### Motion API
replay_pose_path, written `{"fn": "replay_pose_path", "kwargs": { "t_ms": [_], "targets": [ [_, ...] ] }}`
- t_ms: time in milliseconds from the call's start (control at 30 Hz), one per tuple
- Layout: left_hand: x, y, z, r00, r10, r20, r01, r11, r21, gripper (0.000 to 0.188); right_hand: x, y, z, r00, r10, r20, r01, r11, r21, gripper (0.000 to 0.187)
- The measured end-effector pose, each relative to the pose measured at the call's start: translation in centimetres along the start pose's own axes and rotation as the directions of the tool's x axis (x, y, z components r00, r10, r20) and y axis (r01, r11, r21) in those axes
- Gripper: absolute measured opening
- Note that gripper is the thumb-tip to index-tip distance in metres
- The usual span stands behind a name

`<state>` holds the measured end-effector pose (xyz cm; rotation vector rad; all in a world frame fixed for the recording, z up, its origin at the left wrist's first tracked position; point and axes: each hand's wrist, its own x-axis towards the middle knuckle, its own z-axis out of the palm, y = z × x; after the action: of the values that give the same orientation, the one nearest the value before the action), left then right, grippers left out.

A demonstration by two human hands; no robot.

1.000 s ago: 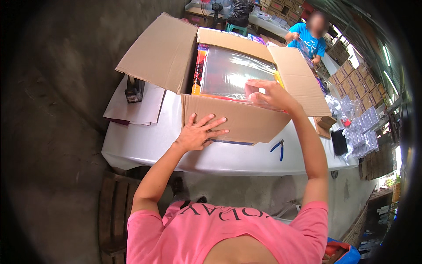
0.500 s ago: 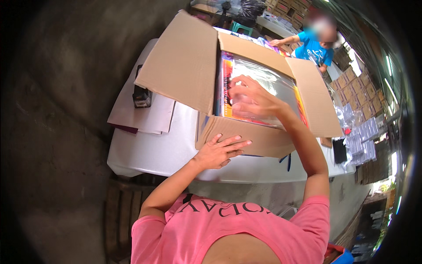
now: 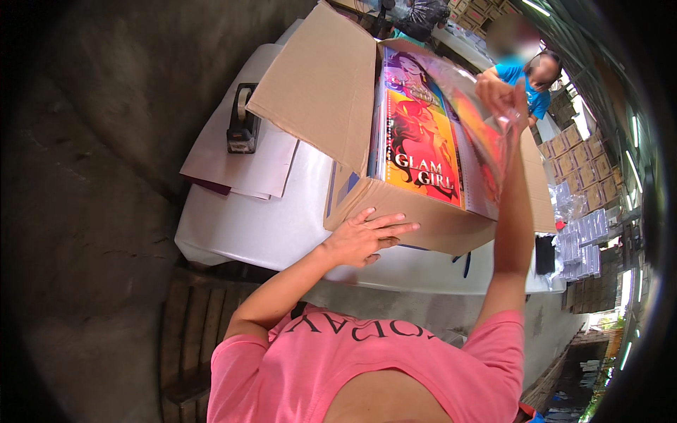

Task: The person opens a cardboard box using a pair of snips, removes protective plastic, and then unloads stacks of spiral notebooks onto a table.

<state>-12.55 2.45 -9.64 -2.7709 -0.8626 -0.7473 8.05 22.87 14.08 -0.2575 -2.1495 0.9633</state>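
An open cardboard carton [image 3: 430,218] stands on the table in front of me, its flaps folded out. Inside lie spiral-bound notebooks [image 3: 423,141] with bright red, orange and purple covers. My right hand [image 3: 504,106] is closed on the edge of a plastic-wrapped notebook [image 3: 483,144], lifted and tilted at the carton's right side. Blur and glare hide part of it. My left hand [image 3: 367,236] lies flat against the carton's near flap, fingers spread, holding nothing.
The white-covered table [image 3: 247,233] bears a black tape dispenser [image 3: 243,123] on flat sheets [image 3: 275,166] to the left. A co-worker in blue [image 3: 539,99] is beyond the carton. Stacked brown cartons [image 3: 582,158] and clear plastic packs [image 3: 582,243] stand at the right.
My right hand has moved from above the stack to the upper right, raising the plastic-wrapped notebook. The covers beneath now show. My left hand stays on the flap.
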Motion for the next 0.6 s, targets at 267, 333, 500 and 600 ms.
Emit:
{"fn": "replay_pose_path", "kwargs": {
  "t_ms": [267, 333, 500, 600],
  "targets": [
    [-0.1, 1.1, -0.7, 0.993, -0.062, 0.096, 0.065, 0.997, -0.032, 0.046, 3.9, -14.6, -2.7, 0.996, -0.073, 0.052, 0.079, 0.991, -0.112, 0.049],
    [-0.1, 1.6, -1.9, 0.979, -0.102, 0.177, 0.132, 0.977, -0.167, 0.053, 3.6, -18.1, -2.2, 0.989, -0.143, 0.045, 0.148, 0.978, -0.146, 0.046],
    [0.6, 4.6, -6.0, 0.961, -0.276, 0.002, 0.228, 0.790, -0.570, 0.073, -1.3, -23.2, 0.8, 0.985, -0.162, 0.060, 0.173, 0.925, -0.338, 0.039],
    [2.4, 6.4, -9.5, 0.818, -0.549, -0.174, 0.187, 0.538, -0.822, 0.076, -1.8, -23.4, 3.0, 0.984, -0.158, 0.083, 0.179, 0.892, -0.416, 0.035]
  ]
}}
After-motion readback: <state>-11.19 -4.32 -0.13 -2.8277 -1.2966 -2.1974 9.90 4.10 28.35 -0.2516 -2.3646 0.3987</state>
